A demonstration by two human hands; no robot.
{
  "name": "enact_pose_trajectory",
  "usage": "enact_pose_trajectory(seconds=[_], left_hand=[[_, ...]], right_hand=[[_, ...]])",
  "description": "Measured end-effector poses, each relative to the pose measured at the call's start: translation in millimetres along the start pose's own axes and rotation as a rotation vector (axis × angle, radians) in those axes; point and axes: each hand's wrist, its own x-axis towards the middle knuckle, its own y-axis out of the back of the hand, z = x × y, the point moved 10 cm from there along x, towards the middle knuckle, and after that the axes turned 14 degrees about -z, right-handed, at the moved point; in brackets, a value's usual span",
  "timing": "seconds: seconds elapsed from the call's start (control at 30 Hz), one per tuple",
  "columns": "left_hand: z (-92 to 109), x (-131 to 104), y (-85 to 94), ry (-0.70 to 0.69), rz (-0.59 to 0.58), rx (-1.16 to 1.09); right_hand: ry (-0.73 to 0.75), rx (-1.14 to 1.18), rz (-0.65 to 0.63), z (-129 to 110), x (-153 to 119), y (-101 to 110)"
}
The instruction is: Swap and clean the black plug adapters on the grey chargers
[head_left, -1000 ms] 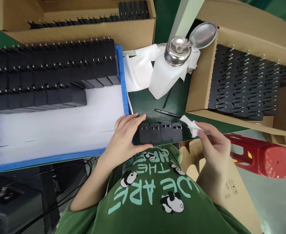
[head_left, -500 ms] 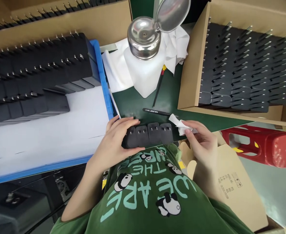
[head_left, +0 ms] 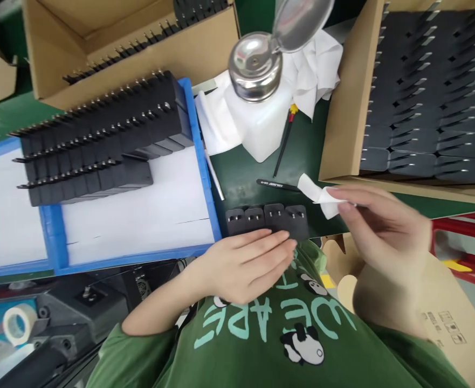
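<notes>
Head view: row of four black plug adapters point(head_left: 275, 216) on the green table point(head_left: 241, 175) at its near edge, metal pins showing on top.
Row axis: left to right, roughly along that edge; ends slightly uneven.
Left hand point(head_left: 243, 267): the nearer hand; fingers straight, side by side, pointing right along the row's near side and overlapping it in view. No grasp seen; thumb not made out; firm contact cannot be confirmed.
Right hand point(head_left: 386, 231): thumb and forefinger pinching a folded white cloth point(head_left: 327, 202).
Cloth to row: just beyond the right-hand adapter, apart from it; row lies left of the pinching fingertips.
Black tweezers point(head_left: 276, 185): beyond the row, untouched by fingers.
</notes>
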Motion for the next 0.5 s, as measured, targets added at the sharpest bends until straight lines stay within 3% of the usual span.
enact_pose_trajectory(seconds=[0.1, 0.23, 0.3, 0.37, 0.5], left_hand=[[-14, 4, -22.0, 0.057, -0.07, 0.007], [-25, -1, -25.4, 0.088, 0.069, -0.012], [-26, -3, -24.1, 0.097, 0.134, -0.009], [-25, -3, -24.5, 0.103, 0.16, 0.001], [-24, -3, -25.8, 0.103, 0.182, 0.009]], right_hand=[[0.302, -0.092, -0.204, -49, 36, -25], [0.576, -0.217, -0.684, -81, 66, -108], [0.615, -0.211, -0.911, -80, 72, -144], [0.585, -0.179, -1.074, -73, 74, -166], [0.504, -0.19, -1.183, -64, 75, -169]])
